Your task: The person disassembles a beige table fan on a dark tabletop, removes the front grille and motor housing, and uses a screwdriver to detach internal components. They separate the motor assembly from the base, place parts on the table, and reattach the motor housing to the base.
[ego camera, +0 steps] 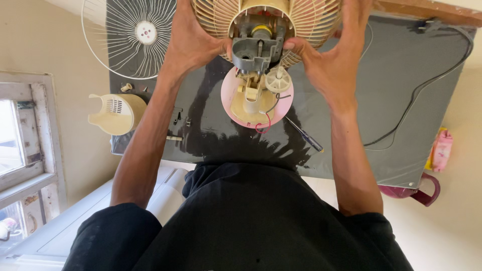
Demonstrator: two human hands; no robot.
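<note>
Both hands hold a cream fan guard [306,20] with its exposed grey motor housing [256,47] above the dark bench [401,75]. The left hand [188,45] has its grip clamped on the guard's left side, thumb against the housing. The right hand [334,62] is clamped on the right side, thumb on the housing. A pink round base [231,90] hangs beneath the motor. On the bench lie a white front grille [125,35], a cream rear cover [118,113], a screwdriver [306,135] and a black cable [427,85].
</note>
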